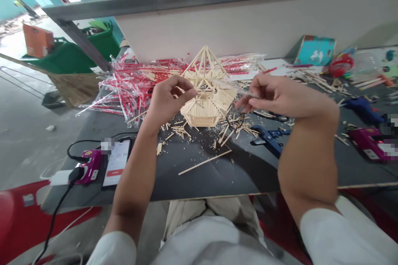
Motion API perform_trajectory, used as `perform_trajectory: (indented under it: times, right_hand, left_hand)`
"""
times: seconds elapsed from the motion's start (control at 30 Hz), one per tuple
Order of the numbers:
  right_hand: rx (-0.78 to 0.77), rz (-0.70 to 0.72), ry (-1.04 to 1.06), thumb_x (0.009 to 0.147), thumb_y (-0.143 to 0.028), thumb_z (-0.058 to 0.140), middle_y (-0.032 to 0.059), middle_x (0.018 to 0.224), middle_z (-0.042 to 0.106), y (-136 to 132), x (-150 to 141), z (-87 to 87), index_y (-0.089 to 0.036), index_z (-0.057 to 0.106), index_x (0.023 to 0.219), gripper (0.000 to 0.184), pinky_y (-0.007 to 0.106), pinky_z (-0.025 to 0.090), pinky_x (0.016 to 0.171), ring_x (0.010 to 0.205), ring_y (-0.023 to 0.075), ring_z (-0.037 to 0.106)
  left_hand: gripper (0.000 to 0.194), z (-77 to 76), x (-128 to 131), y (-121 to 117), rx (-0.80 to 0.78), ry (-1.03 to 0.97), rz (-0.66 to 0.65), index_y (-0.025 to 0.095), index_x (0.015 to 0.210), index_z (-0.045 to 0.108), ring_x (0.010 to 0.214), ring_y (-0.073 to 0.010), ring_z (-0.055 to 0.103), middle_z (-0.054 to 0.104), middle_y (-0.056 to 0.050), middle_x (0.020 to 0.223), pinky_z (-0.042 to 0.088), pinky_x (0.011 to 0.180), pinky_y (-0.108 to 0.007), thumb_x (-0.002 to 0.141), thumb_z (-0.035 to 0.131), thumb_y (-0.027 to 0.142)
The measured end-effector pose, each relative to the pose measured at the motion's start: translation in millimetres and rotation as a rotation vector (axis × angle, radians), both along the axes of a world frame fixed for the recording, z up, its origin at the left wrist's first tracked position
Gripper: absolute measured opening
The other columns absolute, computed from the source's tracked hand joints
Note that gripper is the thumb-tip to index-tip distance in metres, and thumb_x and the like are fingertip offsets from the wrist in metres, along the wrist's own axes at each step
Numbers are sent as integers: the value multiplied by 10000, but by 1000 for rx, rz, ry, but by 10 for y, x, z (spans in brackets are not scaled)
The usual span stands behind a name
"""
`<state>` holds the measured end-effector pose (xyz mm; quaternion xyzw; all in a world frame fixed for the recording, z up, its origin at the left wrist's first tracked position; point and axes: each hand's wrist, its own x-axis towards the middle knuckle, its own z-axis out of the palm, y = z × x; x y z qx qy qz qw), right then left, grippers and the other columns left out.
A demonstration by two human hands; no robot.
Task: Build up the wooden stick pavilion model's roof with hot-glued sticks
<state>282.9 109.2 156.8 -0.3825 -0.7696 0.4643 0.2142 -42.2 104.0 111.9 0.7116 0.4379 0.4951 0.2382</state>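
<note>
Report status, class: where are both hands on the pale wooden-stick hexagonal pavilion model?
Left hand on pale wooden-stick hexagonal pavilion model. Right hand pinching thin translucent strip. Loose pale wooden sticks scattered round its base.

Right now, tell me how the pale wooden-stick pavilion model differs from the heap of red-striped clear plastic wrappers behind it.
The pavilion model stands upright with a pointed open-frame roof; the wrappers lie in a loose, tangled heap. The model is matte pale wood; the wrappers are shiny, red-striped plastic. Both rest on the dark tabletop.
</note>
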Motion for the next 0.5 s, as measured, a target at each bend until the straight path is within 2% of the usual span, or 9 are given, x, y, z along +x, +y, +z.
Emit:
perform_trajectory:
  times: [0.1, 0.17, 0.23, 0.37, 0.5]
  right_hand:
    - [60, -156, 38, 902, -462, 775, 46, 962, 759, 40, 76, -9, -268, 453, 864, 378, 431, 584, 771, 906, 256, 757]
    - [122, -265, -8, 875, -505, 794, 47, 942, 760, 96, 141, -39, -276, 474, 880, 393, 452, 569, 761, 887, 279, 756]
    - [206, -326, -105, 856, -560, 794, 47, 870, 749, 156, 195, -80, -279, 501, 887, 407, 460, 550, 738, 855, 298, 750]
    - [386, -296, -286, 895, -563, 743, 39, 806, 726, 210, 203, -129, -271, 548, 890, 351, 449, 518, 733, 778, 262, 707]
    - [527, -298, -281, 904, -455, 725, 31, 814, 684, 172, 91, -107, -268, 550, 867, 259, 430, 495, 708, 736, 221, 634]
  left_hand:
    - [287, -84, -59, 73, 62, 114, 69, 220, 1088, 732, 690, -91, 602, 750, -19, 971, 508, 640, -250, 838, 839, 312]
    - [341, -140, -46, 114, 79, 178, 42, 227, 1158, 719, 689, -94, 608, 750, -29, 1042, 520, 665, -268, 840, 828, 280]
    - [323, -181, -9, 139, 93, 221, 10, 217, 1145, 715, 692, -97, 619, 744, -38, 1075, 528, 685, -280, 845, 820, 278]
    - [201, -195, 50, 140, 124, 265, 16, 201, 1073, 731, 718, -110, 636, 741, -47, 1048, 535, 699, -284, 900, 762, 298]
    - [109, -175, 50, 131, 139, 270, 31, 210, 1004, 746, 712, -106, 617, 732, -27, 987, 524, 690, -279, 901, 713, 195]
